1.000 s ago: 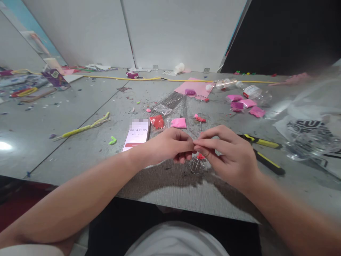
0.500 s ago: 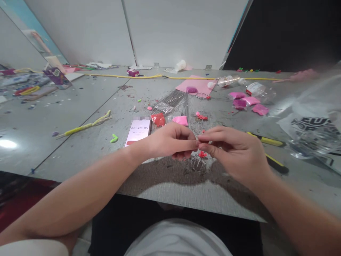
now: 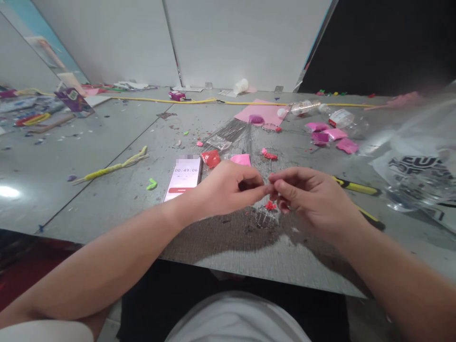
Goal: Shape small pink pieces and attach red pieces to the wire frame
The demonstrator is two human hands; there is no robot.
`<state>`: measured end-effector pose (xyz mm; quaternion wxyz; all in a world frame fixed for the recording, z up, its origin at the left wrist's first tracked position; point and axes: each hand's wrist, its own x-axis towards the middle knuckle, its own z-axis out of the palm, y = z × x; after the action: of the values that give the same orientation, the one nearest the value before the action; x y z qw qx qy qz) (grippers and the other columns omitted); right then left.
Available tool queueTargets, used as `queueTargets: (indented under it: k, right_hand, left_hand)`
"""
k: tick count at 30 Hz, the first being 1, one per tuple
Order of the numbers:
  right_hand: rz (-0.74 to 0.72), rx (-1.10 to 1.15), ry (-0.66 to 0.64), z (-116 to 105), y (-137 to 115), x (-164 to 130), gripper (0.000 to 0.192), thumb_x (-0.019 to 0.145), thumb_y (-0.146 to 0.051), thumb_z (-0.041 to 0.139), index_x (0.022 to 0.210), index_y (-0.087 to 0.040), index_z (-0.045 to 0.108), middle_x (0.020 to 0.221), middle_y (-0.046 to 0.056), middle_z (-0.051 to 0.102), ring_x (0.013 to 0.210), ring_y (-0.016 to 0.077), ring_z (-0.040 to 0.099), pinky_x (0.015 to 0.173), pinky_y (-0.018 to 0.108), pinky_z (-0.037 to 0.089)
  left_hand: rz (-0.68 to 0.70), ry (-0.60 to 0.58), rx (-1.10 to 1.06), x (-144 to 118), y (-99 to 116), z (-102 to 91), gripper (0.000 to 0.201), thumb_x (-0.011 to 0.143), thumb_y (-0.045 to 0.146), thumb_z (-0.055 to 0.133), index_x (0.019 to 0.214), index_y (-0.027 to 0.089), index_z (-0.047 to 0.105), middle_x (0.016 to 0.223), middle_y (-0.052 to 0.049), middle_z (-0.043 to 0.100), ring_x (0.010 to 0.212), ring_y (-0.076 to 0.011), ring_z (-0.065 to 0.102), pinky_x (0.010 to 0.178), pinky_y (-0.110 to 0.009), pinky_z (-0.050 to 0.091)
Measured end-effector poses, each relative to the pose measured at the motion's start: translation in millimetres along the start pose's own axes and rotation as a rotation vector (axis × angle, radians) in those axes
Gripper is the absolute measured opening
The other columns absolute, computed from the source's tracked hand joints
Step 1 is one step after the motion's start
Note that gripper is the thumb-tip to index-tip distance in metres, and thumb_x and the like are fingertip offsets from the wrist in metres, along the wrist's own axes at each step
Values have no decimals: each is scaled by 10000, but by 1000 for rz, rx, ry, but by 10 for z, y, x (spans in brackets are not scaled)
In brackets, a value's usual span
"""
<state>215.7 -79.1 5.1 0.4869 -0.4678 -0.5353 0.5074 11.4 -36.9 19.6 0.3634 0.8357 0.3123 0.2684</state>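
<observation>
My left hand is closed, its thumb and fingertips pinched and meeting those of my right hand. The right hand is pinched as well; whatever lies between the fingertips is too small or hidden to name. Just below them on the table is a wire piece with a red, flower-like lump at its top edge. Beyond the hands lies another piece with red and pink lumps. A red packet and a pink packet lie behind my left hand.
A phone showing a timer lies left of my hands. Yellow-and-black cutters are at the right, near a clear plastic bag. Pink packets, bottles and a pink sheet lie farther back.
Both hands remain joined at the fingertips. The left fingertips have shifted slightly right, and the right hand's fingers have curled and turned a little. The phone's timer has advanced.
</observation>
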Motion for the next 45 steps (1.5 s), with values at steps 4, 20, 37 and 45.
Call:
queueTargets:
  k: [4, 20, 37, 45]
  right_hand:
    - [32, 180, -16, -20, 11, 17, 286, 724, -505, 902, 842, -263, 806, 722, 13, 713, 598, 129, 624, 441, 228, 499]
    - [-32, 138, 0, -47, 68, 59, 238, 606, -342, 986, 740, -273, 802, 750, -12, 771, 615, 113, 652, 591, 272, 560]
    - [-90, -227, 183, -101, 136, 73, 277, 641, -421, 959, 803, -259, 803, 787, 21, 781, 711, 181, 708, 673, 329, 592]
    - [-722, -695, 123, -8, 90, -52, 66, 919, -213, 761, 872, -253, 736, 870, 14, 746, 771, 157, 680, 698, 316, 535]
  left_hand:
    - [-74, -29, -111, 39, -56, -6, 370, 966, 476, 617, 762, 171, 658, 621, 25, 584, 560, -85, 510, 529, -219, 356]
    - [43, -50, 289, 215, -623, 39, 206, 900, 145, 617, 1040, 150, 769, 914, -73, 782, 786, -159, 672, 712, -263, 455]
    - [138, 135, 472, 232, -591, -70, 212, 920, 199, 675, 1103, 150, 771, 980, -93, 713, 842, -182, 636, 789, -314, 487]
    - [-184, -107, -220, 110, -208, 20, 236, 915, 379, 671, 840, 157, 703, 655, 29, 578, 598, -90, 504, 550, -233, 366]
